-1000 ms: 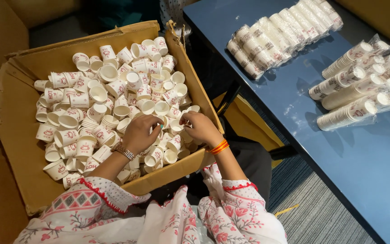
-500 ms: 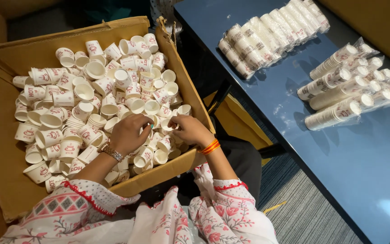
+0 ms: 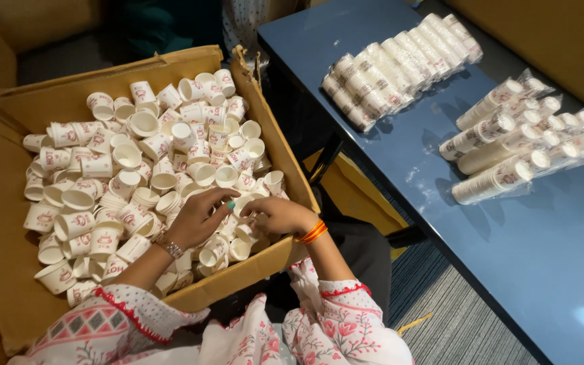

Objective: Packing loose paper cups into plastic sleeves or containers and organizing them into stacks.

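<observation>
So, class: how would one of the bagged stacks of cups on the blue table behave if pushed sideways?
The bagged stacks lie on their sides, round, so one would probably roll. Thin paper cups suggest it is light. Its clear wrap looks slippery on the smooth blue table.

Packing room: cup-filled carton (image 3: 8, 270)

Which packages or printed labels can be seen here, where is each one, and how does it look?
Open brown cardboard box: left, holding loose cups.
Small white paper cups with red print: heaped inside the box.
Clear plastic sleeves of stacked cups: right, on blue table.
Second batch of stacked cup rows: table's far end.
</observation>
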